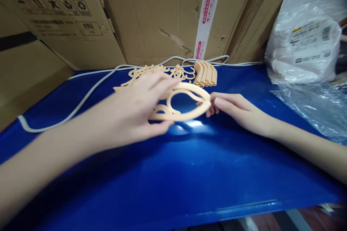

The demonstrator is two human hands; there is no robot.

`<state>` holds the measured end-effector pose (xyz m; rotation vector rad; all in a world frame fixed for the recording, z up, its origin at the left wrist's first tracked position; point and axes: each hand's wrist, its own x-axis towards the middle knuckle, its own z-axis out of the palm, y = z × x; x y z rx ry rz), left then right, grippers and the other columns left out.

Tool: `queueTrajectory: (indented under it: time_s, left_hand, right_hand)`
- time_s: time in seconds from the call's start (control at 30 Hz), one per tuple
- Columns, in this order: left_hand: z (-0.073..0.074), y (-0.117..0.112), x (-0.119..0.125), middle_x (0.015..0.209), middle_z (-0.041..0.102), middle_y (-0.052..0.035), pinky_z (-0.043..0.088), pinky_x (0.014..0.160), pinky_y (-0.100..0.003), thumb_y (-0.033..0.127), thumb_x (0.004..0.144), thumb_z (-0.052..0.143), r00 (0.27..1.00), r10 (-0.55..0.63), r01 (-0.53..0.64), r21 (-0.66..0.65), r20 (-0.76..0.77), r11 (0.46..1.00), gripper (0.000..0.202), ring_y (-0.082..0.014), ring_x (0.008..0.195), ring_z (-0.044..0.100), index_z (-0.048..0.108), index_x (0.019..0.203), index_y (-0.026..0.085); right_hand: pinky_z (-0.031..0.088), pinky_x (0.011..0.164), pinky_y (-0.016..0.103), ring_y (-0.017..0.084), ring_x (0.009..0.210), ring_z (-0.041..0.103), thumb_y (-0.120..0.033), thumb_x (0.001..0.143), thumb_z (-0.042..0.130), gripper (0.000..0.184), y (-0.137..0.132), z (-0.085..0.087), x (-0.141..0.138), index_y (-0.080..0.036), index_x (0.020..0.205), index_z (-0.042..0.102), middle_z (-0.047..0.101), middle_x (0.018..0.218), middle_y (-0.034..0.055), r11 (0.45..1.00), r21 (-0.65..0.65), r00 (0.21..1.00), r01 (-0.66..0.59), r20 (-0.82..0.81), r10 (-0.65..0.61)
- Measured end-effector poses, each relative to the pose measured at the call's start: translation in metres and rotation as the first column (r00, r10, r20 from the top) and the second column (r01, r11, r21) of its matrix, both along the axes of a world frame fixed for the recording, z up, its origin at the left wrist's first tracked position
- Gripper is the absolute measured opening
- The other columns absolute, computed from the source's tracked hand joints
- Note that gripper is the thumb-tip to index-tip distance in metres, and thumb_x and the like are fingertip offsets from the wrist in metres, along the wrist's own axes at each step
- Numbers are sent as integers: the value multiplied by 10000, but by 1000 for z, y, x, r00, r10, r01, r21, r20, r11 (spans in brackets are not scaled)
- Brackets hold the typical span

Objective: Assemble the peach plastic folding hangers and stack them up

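Note:
A pale orange, leaf-shaped openwork plastic piece (187, 106) is held just above the blue table surface (189, 173). My left hand (130, 112) grips its left end, fingers over the top and thumb beneath. My right hand (233, 108) pinches its pointed right end with the fingertips. Behind them on the blue surface lie more pale orange cut-out pieces (151, 72) and a small stack of curved pieces (206, 74) of the same colour.
Cardboard boxes (162, 14) stand along the back and left. A white cable (81, 97) runs across the blue surface's far edge. A plastic bag with white contents and a label (306, 39) sits at the right, with crumpled clear plastic (317, 108) below it.

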<state>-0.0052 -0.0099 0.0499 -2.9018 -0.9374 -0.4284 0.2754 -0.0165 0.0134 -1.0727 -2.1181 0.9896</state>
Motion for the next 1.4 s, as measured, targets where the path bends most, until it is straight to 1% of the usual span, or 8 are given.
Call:
queueTrajectory:
  time_s: [0.13,0.23,0.33,0.43,0.63,0.97,1.13,1.4]
  left_hand:
    - [21,28,-32,1274,569,-111,474,1045,-439,605,906,560,981,183,-181,-30,71,983,708,-262,1136,576,483,1439,145]
    - [20,47,-61,1271,612,-111,488,1021,-508,805,813,522,946,314,-305,-107,81,946,890,-285,1117,597,537,1404,140]
    - [9,59,-85,1402,592,-83,475,1041,-529,782,828,544,938,347,-333,-213,27,918,843,-296,1205,580,515,1440,202]
    - [0,64,-97,1459,562,-75,444,1072,-551,787,813,547,945,327,-319,-210,3,924,838,-314,1248,571,516,1451,245]
    - [-1,64,-91,1428,598,-106,451,1054,-567,847,713,552,912,407,-406,-252,-50,878,920,-347,1206,607,585,1388,223]
    - [-22,76,-104,1446,586,-56,443,1083,-472,688,860,545,959,278,-284,-183,-55,941,722,-281,1230,588,562,1411,222]
    - [-28,80,-108,1452,585,-22,428,1097,-478,649,848,575,958,281,-288,-200,-61,937,688,-280,1242,585,552,1419,266]
    - [-30,82,-109,1483,557,-17,383,1131,-502,722,793,598,951,307,-309,-256,-48,916,771,-312,1274,559,550,1424,282]
  right_hand:
    - [446,962,391,248,1096,617,-498,1003,508,380,6,-5,6,-200,1188,653,685,1175,93,944,308,959,-118,281,28]
    - [426,1026,463,287,1209,583,-517,1008,490,448,8,-10,7,-194,1289,623,626,1329,137,884,414,899,-217,439,15]
    - [437,1039,498,303,1254,563,-549,996,497,498,9,-14,6,-200,1336,599,571,1407,157,867,434,870,-246,493,0]
    - [453,1043,508,309,1255,560,-565,981,512,523,9,-16,5,-194,1341,595,562,1408,167,863,439,866,-250,499,-3]
    - [466,1043,523,312,1243,565,-558,981,515,530,8,-16,5,-184,1349,587,560,1407,176,854,450,860,-263,510,-4]
    - [469,1054,516,315,1233,577,-555,986,503,545,7,-17,5,-159,1349,593,562,1407,185,846,456,845,-276,535,-13]
    - [465,1061,513,311,1239,571,-558,993,488,548,7,-19,5,-165,1364,579,554,1418,176,844,456,839,-283,544,-12]
    - [465,1061,518,314,1235,572,-569,996,471,551,7,-19,5,-171,1361,579,556,1415,172,841,461,835,-283,551,-21]
